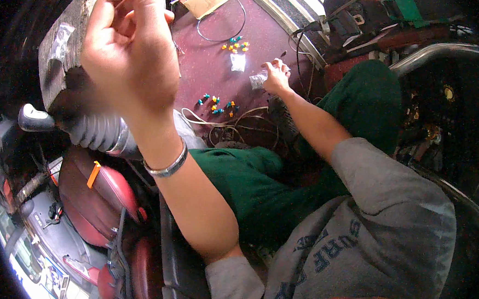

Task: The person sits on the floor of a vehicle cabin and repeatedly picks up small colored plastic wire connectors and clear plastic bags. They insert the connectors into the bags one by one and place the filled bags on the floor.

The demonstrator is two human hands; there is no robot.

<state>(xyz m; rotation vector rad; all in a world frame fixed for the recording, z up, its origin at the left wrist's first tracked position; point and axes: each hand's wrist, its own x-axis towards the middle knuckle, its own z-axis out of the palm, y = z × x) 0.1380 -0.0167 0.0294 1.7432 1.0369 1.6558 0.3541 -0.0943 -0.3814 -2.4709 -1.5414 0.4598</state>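
Observation:
Raised close to the camera at the upper left is my left hand [135, 52], with a metal bracelet [169, 163] on its wrist. Its fingers curl inward and the top edge cuts them off, so anything between them stays hidden. My right hand [277, 78] is low over the dark red floor panel [199, 70], its fingers bent. Against its thumb side is a small clear plastic bag [258, 81]; what the fingertips hold is too small to make out. Left of that hand lie another clear bag [238, 62] and yellow and teal small pieces [235, 45]. Several similar pieces [215, 106] lie nearer me.
A thin cable loop [223, 39] lies beside a tan piece [207, 2] at the far end. Pale wires [194, 118] run near my legs. A gear lever [36, 117], a weathered wooden block [61, 67] and red seats [97, 196] stand left; a metal tube [431, 54] curves at right.

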